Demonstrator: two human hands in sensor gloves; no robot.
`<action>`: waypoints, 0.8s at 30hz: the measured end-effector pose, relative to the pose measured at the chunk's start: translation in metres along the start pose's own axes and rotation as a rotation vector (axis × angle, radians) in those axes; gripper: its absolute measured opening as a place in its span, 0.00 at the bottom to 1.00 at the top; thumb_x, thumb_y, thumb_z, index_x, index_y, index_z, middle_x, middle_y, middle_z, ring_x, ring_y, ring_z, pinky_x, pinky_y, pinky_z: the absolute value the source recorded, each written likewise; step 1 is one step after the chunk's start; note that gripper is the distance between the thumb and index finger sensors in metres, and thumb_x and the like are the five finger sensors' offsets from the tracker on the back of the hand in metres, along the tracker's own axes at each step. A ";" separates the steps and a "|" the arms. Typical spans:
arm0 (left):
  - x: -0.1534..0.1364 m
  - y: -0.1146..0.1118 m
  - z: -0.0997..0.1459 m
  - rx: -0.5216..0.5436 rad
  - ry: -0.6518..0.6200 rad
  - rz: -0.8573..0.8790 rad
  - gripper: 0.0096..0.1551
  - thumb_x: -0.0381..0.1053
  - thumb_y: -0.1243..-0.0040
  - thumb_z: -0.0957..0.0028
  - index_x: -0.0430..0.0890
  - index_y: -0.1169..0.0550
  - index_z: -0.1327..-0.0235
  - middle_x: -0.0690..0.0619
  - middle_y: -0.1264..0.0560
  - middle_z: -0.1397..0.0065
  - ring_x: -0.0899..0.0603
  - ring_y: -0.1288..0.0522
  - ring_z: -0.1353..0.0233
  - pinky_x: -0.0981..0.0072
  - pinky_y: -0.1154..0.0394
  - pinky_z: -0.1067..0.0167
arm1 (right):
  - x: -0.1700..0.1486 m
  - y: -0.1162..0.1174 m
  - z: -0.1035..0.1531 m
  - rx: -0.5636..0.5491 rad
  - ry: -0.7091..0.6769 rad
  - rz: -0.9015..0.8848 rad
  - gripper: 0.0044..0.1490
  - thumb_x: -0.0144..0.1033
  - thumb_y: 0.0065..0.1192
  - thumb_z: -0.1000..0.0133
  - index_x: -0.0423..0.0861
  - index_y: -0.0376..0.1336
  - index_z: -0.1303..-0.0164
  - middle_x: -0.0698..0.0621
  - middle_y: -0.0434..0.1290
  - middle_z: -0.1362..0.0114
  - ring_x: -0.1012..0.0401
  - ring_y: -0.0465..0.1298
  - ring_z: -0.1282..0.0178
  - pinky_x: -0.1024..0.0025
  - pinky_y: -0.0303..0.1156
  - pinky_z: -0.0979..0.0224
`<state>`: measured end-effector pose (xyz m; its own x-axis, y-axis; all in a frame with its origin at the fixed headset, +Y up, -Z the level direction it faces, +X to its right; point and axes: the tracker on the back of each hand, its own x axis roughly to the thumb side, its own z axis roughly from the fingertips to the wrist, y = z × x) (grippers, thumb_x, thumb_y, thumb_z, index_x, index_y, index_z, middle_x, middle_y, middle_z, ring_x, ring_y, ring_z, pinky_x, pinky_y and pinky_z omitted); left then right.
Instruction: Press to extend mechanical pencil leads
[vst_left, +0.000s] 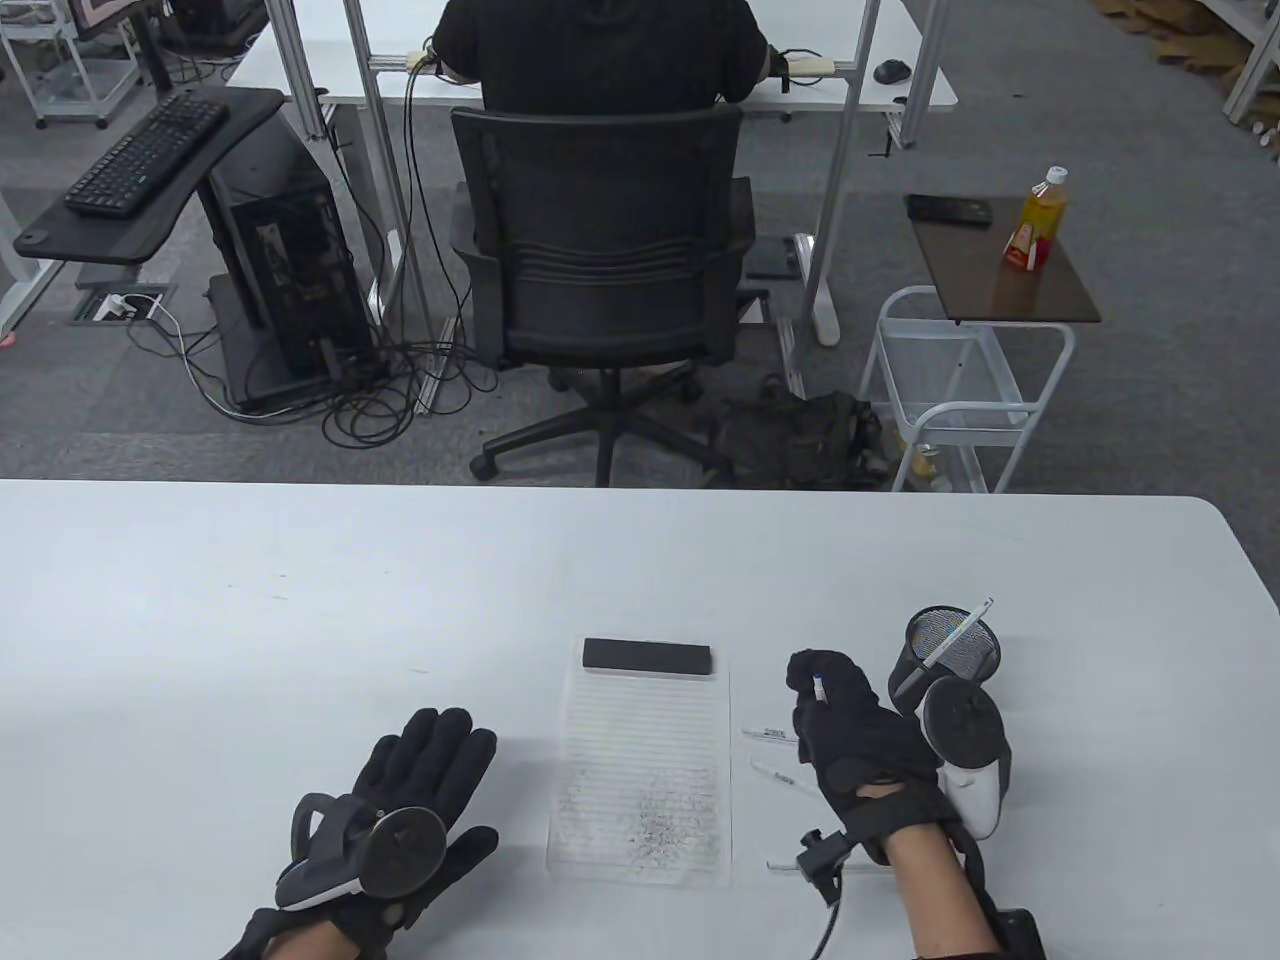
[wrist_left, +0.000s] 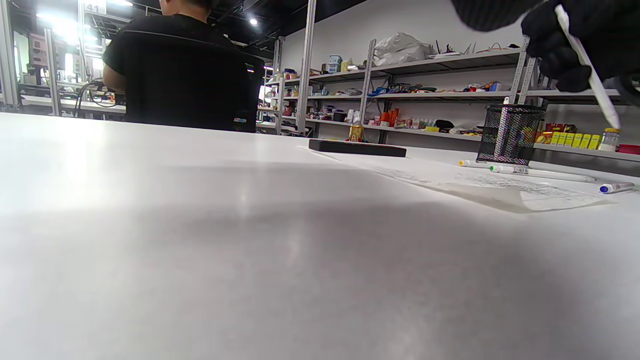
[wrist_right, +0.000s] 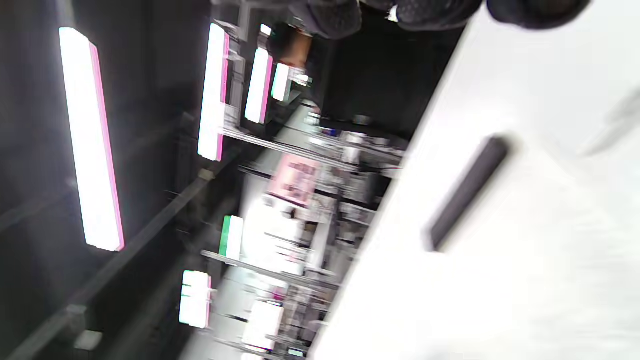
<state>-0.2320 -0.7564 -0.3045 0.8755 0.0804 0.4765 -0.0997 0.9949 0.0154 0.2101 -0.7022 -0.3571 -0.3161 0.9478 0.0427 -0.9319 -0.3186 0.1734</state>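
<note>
White desk (vst_left: 300, 600): a mechanical pencil (vst_left: 819, 689) is gripped upright by the right hand (vst_left: 850, 730); the left hand (vst_left: 420, 790) lies flat, fingers spread, holding nothing. Lead could be snapped by overpressing.

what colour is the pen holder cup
Black wire mesh pen holder cup, clearest in the left wrist view.

Count on bench (vst_left: 300, 600): 2 gloved hands, left hand (vst_left: 420, 790) & right hand (vst_left: 850, 730); 5 pencils total, 1 held pencil (vst_left: 819, 688), 1 pencil in cup (vst_left: 955, 632), 3 loose pencils (vst_left: 768, 734) beside paper; 1 mesh cup (vst_left: 950, 650); 1 lined sheet (vst_left: 645, 770); 1 black block (vst_left: 648, 657).
</note>
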 end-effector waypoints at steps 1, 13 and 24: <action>0.000 0.000 0.000 0.000 -0.001 -0.002 0.53 0.70 0.50 0.51 0.51 0.51 0.17 0.43 0.53 0.13 0.28 0.51 0.15 0.31 0.47 0.25 | -0.003 -0.011 0.003 -0.003 0.080 0.091 0.30 0.21 0.55 0.42 0.39 0.60 0.26 0.36 0.53 0.29 0.39 0.67 0.39 0.39 0.73 0.40; 0.001 0.000 0.000 -0.002 -0.003 -0.005 0.52 0.70 0.50 0.51 0.51 0.51 0.17 0.43 0.53 0.13 0.28 0.51 0.15 0.31 0.47 0.25 | -0.041 -0.050 0.007 -0.108 0.429 0.505 0.34 0.21 0.66 0.44 0.36 0.59 0.25 0.36 0.61 0.32 0.37 0.70 0.39 0.34 0.71 0.37; 0.002 -0.001 0.000 -0.011 0.001 -0.004 0.53 0.70 0.50 0.51 0.51 0.51 0.17 0.43 0.53 0.13 0.28 0.51 0.15 0.31 0.47 0.25 | -0.064 -0.039 -0.020 -0.194 0.586 0.910 0.41 0.23 0.79 0.48 0.35 0.61 0.26 0.37 0.70 0.35 0.41 0.80 0.45 0.41 0.78 0.43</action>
<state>-0.2303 -0.7569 -0.3040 0.8762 0.0769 0.4758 -0.0915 0.9958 0.0076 0.2629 -0.7510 -0.3862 -0.8869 0.2193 -0.4066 -0.3032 -0.9403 0.1543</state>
